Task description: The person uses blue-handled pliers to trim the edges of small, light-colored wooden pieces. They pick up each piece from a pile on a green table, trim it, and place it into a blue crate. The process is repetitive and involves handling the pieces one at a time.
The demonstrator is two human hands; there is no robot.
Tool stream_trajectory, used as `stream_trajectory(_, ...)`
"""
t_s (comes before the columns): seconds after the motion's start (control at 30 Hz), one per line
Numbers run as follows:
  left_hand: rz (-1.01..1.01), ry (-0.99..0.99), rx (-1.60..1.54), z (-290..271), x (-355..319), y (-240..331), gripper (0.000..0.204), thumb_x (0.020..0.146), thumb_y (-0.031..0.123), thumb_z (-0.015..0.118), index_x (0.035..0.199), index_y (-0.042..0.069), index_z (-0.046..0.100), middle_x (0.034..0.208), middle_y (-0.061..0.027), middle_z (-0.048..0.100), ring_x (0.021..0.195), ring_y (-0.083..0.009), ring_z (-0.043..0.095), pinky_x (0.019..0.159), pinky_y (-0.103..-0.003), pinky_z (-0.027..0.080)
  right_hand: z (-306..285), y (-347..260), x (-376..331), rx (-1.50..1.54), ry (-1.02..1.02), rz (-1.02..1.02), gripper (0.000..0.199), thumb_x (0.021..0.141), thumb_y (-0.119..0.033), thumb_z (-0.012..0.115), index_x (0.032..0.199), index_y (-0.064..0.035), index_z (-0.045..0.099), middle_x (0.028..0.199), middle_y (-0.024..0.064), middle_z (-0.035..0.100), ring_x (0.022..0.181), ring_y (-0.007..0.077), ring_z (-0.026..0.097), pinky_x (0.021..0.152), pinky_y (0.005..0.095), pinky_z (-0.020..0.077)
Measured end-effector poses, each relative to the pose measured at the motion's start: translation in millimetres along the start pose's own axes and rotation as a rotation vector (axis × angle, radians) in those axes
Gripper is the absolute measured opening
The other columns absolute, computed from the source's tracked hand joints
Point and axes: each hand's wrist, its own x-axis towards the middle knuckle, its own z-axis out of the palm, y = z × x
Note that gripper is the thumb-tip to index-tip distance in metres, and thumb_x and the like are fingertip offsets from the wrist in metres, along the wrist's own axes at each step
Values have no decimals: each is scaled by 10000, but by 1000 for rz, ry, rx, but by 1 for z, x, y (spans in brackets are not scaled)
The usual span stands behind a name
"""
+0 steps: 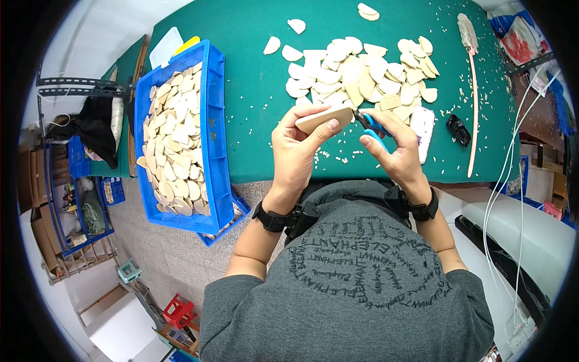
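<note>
Matt pale wooden piece (323, 118), plastic-handled cutters (372, 128)

We've got the table (253, 72) straight ahead of us. On its left part sits a crate (211, 120) full of flat cut pieces (175, 139), hanging over the near edge, with a second crate (232, 223) under it. Behind it lies a small tray (166, 45). The loose pile of pieces (362, 72) is at centre, beyond both hands, a few strays further back. Right of the pile lies a phone (422, 123), then a small clip (458, 130), then a long brush (472, 90) running front to back.
</note>
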Motion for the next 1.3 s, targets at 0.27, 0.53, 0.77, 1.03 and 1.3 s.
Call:
stream_trajectory(0.27,16,-9,11,1,0,-1,265,813,9,707,1054,-33,605,1000,-125,650,925,-172,642,811,-291,558,0,4,-1,-22,16,-24,385,760,-190,759,1083,-11,649,756,75,601,632,149,523,586,270,419)
stream_trajectory(0.53,-99,-1,-10,-3,1,0,286,825,35,691,1077,-19,566,1031,-149,628,925,-214,648,802,-353,578,-2,13,-5,12,-4,64,363,792,-196,743,1078,3,641,782,74,616,647,123,542,605,242,435)
stream_trajectory(0.77,-232,0,-121,-1,4,-6,284,818,59,652,1081,-30,590,1017,-119,619,906,-214,648,767,-381,585,-22,34,-15,402,46,388,407,858,-228,692,1156,24,577,996,52,610,867,97,557,761,232,460)
stream_trajectory(1.03,-356,126,5,-45,-10,-26,150,909,159,513,1016,54,517,841,-143,657,722,-220,668,631,-301,556,-47,98,-85,-212,-141,532,508,766,-379,728,1081,3,614,943,165,647,775,246,645,717,331,505)
stream_trajectory(1.3,-56,655,536,-117,-54,-18,246,959,140,430,1097,29,601,557,-29,540,405,-32,390,367,-176,269,-95,169,-110,-365,212,804,629,729,-411,756,1127,32,553,1000,225,645,913,323,640,814,383,492)
